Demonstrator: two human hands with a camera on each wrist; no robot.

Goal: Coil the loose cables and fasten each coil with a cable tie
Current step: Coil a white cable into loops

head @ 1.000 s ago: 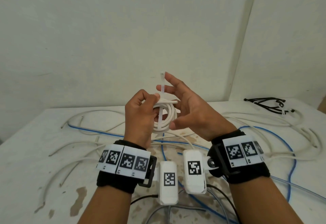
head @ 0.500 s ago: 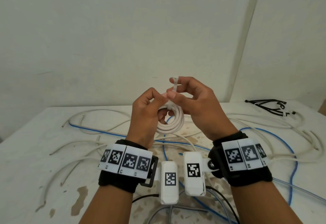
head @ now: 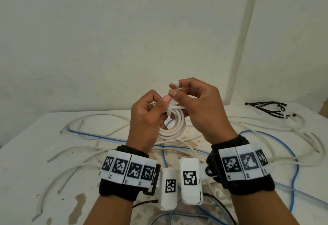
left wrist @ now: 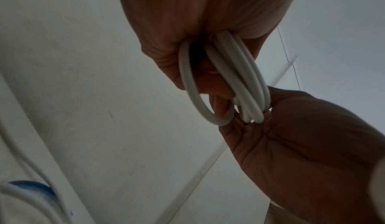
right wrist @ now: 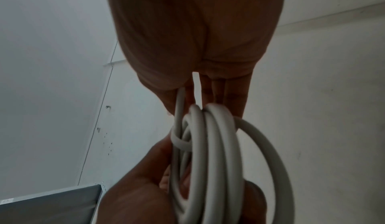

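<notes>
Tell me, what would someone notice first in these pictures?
First, the two hands raised in the middle: the left hand holds a small white cable coil, and the right hand pinches a white cable tie looped over the coil's top. Next, the tangle of loose white and blue cables spread across the white table below, with a black bundle at the far right corner.

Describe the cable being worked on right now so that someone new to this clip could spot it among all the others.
Start at the white table strewn with loose white and blue cables, then look above its middle, where the left hand and right hand meet. Between them hangs the white cable coil. It alone is wound into a tight ring, lifted off the table, with a white cable tie across its top.
</notes>
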